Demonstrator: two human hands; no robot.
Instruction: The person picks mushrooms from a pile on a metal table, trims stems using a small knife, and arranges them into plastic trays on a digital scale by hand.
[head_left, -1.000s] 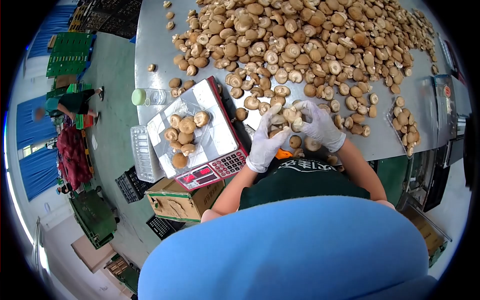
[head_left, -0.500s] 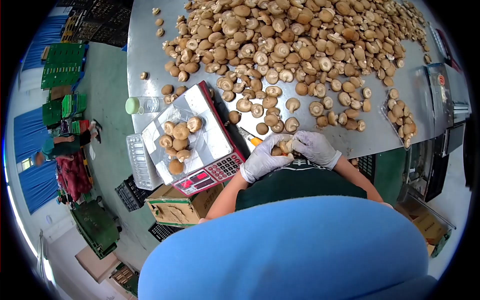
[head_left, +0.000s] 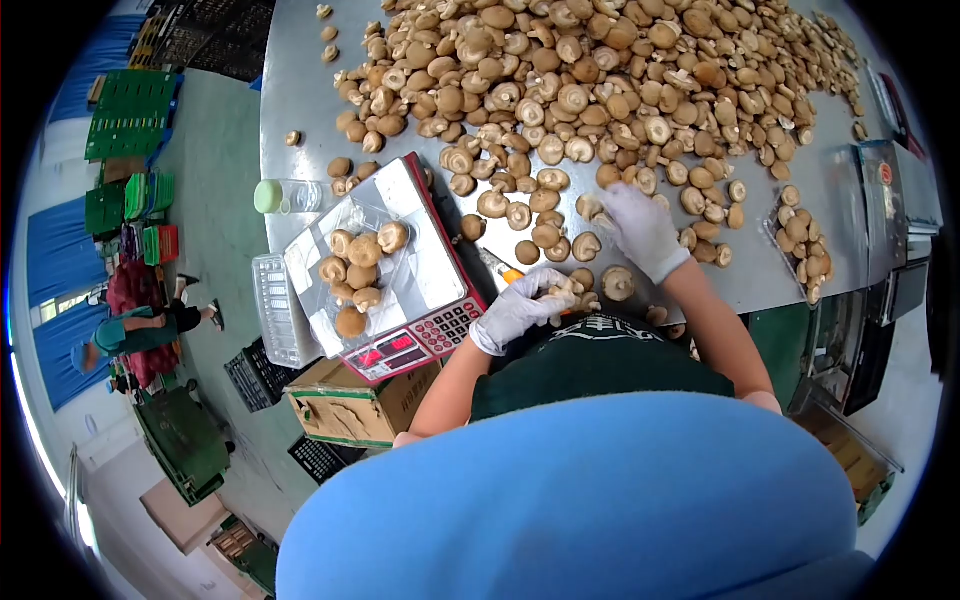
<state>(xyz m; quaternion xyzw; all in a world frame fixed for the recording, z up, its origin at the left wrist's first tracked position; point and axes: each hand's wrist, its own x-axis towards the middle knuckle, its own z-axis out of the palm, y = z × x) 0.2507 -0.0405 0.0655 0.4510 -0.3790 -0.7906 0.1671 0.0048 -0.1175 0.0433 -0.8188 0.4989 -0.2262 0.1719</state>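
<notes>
My left hand (head_left: 512, 312), in a white glove, is closed around a shiitake mushroom (head_left: 563, 290) close to my body at the table's front edge. Some of what it grips is hidden by the fingers. Farther out, my gloved right hand (head_left: 642, 232) has its fingertips closed on the edge of another shiitake mushroom (head_left: 588, 207) on the metal table. Between the hands lies a loose mushroom (head_left: 618, 283), gills up. A knife with an orange handle (head_left: 510, 275) rests just beyond my left hand.
A large mushroom pile (head_left: 600, 80) covers the back of the metal table (head_left: 300, 90). On the left, a red scale (head_left: 415, 340) bears a clear tray (head_left: 385, 210) with several mushrooms. A green-lidded jar (head_left: 290, 196) stands behind it; a filled tray (head_left: 800, 250) sits right. A person (head_left: 140, 330) is far left.
My right hand has left my left hand and reached forward to a mushroom on the table. The left hand stays near my body, still gripping. The distant person has moved slightly.
</notes>
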